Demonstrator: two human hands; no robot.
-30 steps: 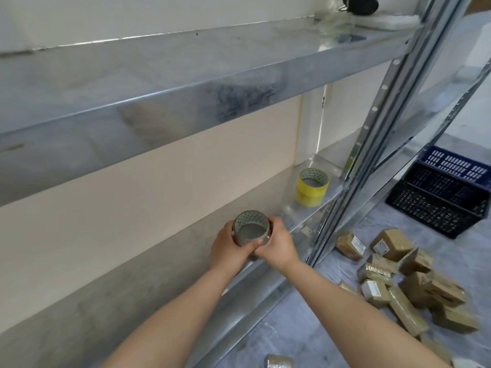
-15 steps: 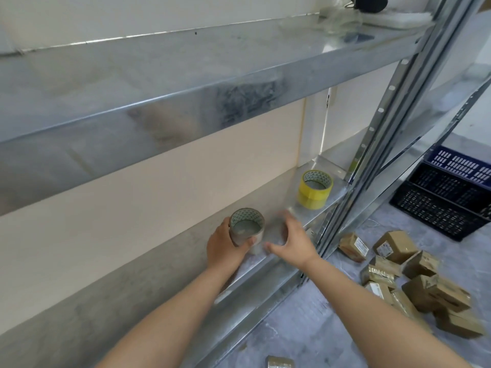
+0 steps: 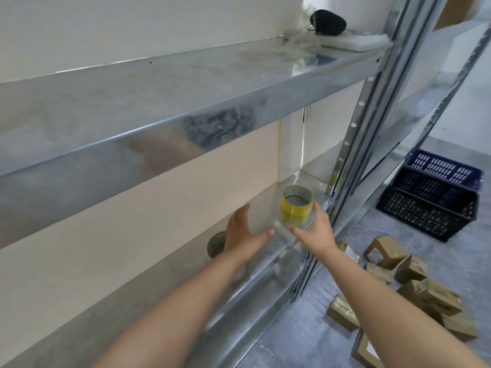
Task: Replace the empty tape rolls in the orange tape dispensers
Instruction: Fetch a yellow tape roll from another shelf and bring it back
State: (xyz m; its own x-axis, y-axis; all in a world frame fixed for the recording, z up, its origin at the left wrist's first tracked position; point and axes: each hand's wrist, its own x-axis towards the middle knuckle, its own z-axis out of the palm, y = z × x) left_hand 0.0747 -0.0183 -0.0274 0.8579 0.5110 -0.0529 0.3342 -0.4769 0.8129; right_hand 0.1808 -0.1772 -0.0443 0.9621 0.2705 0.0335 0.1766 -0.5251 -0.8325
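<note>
A yellow tape roll (image 3: 297, 205) stands on its flat side near the right end of the lower metal shelf (image 3: 265, 261). My right hand (image 3: 316, 231) is open just in front of it, fingers spread and reaching up its right side. My left hand (image 3: 244, 235) hovers open over the shelf to the roll's left, holding nothing. Behind the left hand a clear brownish tape roll (image 3: 215, 244) rests on the shelf, partly hidden by that hand. No orange dispenser is in view.
The upper metal shelf (image 3: 186, 107) juts out overhead, with a black pouch (image 3: 328, 22) and white items at its right end. A shelf upright (image 3: 353, 144) stands right of the yellow roll. On the floor lie several cardboard parcels (image 3: 414, 277) and dark crates (image 3: 430, 208).
Both hands let go of the clear roll, which now sits on the shelf. The hands have moved right, the right hand reaching the yellow roll. The camera view shifted right too.
</note>
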